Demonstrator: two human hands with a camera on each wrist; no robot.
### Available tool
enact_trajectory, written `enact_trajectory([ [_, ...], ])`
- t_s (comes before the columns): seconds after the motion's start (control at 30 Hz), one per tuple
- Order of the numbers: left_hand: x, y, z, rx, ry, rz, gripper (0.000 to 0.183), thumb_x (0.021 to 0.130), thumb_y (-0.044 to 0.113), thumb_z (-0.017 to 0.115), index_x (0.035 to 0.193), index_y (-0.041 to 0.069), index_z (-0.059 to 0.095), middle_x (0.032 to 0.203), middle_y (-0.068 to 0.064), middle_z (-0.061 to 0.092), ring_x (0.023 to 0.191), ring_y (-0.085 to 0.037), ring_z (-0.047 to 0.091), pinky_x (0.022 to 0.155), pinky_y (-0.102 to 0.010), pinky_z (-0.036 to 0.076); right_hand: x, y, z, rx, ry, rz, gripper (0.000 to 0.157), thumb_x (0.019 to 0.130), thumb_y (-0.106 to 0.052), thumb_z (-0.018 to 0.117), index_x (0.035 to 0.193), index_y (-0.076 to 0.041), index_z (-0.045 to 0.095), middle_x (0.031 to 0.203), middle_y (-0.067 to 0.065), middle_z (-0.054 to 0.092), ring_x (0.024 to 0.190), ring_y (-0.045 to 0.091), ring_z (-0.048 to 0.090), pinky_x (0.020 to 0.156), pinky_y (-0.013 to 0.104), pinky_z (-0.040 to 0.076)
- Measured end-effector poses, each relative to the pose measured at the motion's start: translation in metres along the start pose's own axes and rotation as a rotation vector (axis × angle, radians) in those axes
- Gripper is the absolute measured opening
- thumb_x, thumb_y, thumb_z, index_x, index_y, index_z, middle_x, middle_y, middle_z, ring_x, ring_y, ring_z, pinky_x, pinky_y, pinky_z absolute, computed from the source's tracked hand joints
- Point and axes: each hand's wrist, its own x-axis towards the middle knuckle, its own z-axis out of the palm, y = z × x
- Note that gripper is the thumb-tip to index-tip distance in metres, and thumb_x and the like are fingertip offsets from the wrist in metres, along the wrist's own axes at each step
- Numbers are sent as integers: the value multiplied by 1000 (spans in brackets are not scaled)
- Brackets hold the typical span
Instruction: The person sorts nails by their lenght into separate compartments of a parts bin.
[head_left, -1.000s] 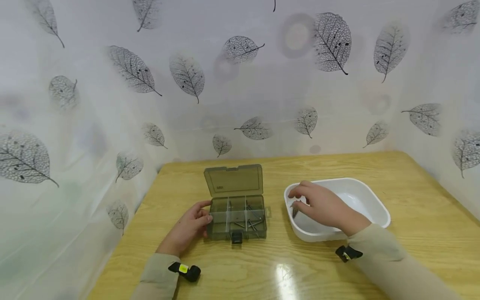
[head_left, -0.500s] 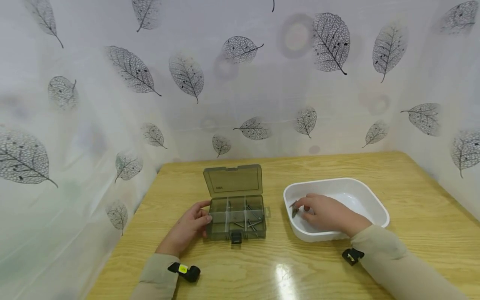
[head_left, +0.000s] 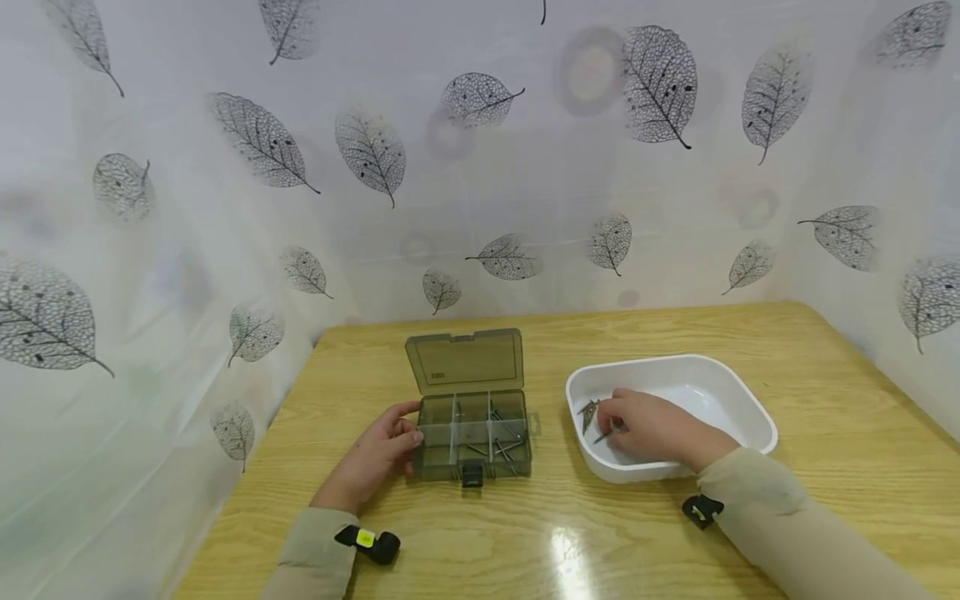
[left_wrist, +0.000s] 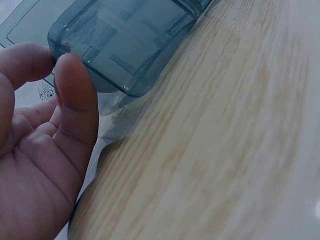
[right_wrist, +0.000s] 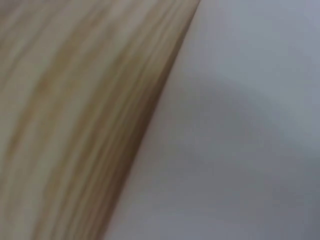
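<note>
Left hand (head_left: 377,452) pinches the box (head_left: 435,457) at its 9 o'clock side; right hand (head_left: 651,425), fingers curled, seems to pinch a screw (head_left: 602,437) in the tub (head_left: 708,402), at 3 o'clock. Picking appears underway; next calls for a clean lift.

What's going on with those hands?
A person's left hand grips a smoky see-through plastic box, its lid up, thin silvery metal pieces inside. The right hand is inside a white rounded rectangular basin, fingers at another thin metal piece; whether it's pinched is unclear. More small metal pieces lie nearby.
</note>
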Motion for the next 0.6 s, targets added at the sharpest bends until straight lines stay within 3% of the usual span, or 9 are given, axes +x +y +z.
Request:
enact_trajectory([
  [0.33, -1, 1, 0, 18, 1, -2, 59, 104, 12, 58, 156, 6, 31, 103, -12, 51, 74, -20, 49, 65, -36, 54, 0, 0, 0, -4, -13, 35, 18, 88, -7, 68, 82, -23, 65, 83, -9, 52, 73, 8, 49, 70, 30, 45],
  [0.6, -1, 1, 0, 11, -4, 7, 59, 104, 13, 58, 156, 6, 30, 103, -12, 51, 74, -20, 50, 65, -36, 54, 0, 1, 0, 26, 38, 87, 16, 92, -5, 63, 85, -20, 62, 80, -10, 58, 74, 8, 52, 71, 31, 46],
])
